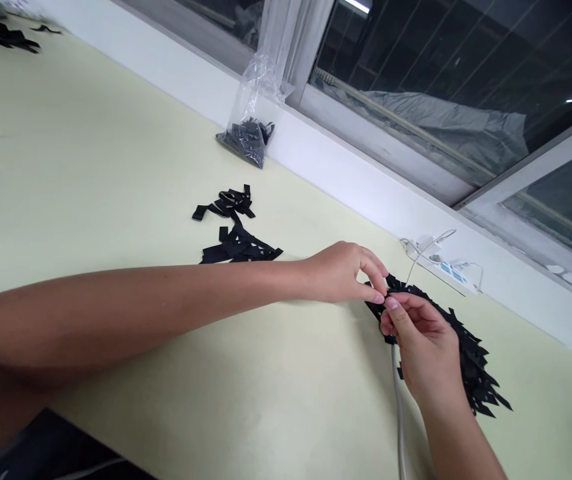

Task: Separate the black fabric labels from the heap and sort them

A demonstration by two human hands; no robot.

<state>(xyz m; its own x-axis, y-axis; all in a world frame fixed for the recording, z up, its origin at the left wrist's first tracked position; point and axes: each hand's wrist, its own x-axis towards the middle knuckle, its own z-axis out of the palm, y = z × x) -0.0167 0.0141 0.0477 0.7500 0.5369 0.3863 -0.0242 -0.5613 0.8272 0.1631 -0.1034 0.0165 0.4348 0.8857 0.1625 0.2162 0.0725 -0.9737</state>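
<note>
Both hands (339, 272) (429, 347) on flat black strip (376, 311)

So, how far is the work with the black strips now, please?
Perhaps the small loose heap is already done, but nothing confirms it. In hand: fingertips of the left hand and right hand meet at a small black piece. The large pile by the right hand may be what is left; the roles could be reversed.

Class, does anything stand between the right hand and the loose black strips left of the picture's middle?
Yes: the left hand lies between the right hand and the loose black strips, its forearm along their near edge. The clear bag sits beyond, out of the way.
</note>
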